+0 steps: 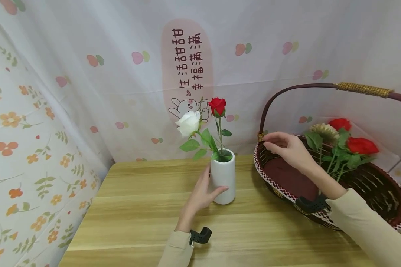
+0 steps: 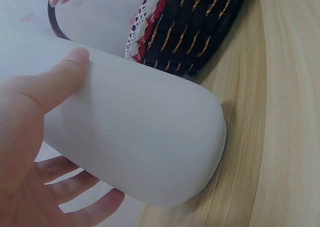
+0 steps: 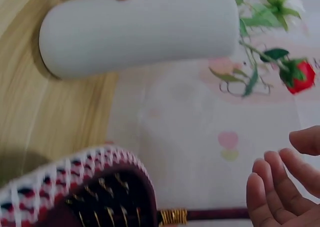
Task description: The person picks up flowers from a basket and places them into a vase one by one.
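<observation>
A white cylindrical vase point(image 1: 223, 181) stands upright on the wooden table, holding a white rose point(image 1: 188, 123) that leans left and a red rose point(image 1: 217, 105) that stands straighter. My left hand point(image 1: 200, 194) holds the vase from its left side, the thumb point(image 2: 60, 79) across the front and the other fingers round behind. Over the left end of a wicker basket point(image 1: 276, 190), my right hand point(image 1: 294, 152) hovers with loosely bent fingers and nothing in them. In the right wrist view, a gap shows between its thumb and fingers point(image 3: 280, 187).
Inside the basket, on its right side, lie red flowers point(image 1: 362, 145) and a pale one point(image 1: 324, 133) with green stems. The basket's tall handle point(image 1: 364, 89) arches above them. A printed curtain point(image 1: 120, 74) hangs right behind the table point(image 1: 147, 207).
</observation>
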`<state>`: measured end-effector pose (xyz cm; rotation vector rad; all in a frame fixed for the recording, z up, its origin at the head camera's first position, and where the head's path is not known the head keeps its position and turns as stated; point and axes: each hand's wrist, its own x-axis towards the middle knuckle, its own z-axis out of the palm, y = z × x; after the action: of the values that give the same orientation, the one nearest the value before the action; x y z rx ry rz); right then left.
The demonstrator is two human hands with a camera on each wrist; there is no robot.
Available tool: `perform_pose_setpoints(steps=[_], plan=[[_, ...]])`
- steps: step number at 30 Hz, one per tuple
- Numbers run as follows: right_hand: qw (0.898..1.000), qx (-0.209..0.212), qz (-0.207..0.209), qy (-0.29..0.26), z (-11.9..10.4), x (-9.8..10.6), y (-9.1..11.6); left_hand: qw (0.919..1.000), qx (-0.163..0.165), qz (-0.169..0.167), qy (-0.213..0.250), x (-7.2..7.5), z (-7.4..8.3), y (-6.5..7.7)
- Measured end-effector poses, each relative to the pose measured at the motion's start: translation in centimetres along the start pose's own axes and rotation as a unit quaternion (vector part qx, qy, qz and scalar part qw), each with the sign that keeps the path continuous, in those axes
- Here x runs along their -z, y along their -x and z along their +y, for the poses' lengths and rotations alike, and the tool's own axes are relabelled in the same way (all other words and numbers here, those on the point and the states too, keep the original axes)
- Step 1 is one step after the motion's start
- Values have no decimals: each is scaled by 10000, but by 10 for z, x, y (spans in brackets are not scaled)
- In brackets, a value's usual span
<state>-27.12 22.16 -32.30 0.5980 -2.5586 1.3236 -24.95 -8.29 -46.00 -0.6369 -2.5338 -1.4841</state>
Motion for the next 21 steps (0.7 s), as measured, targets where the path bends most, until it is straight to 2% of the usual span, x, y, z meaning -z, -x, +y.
perform_pose_setpoints(steps=[10, 21], plan=[[9988, -392, 277, 135, 27, 38, 11, 10000, 54, -40, 11, -1, 1, 0], [9941, -870, 608, 229, 53, 69, 14, 9999, 46, -36, 107, -2, 1, 0]])
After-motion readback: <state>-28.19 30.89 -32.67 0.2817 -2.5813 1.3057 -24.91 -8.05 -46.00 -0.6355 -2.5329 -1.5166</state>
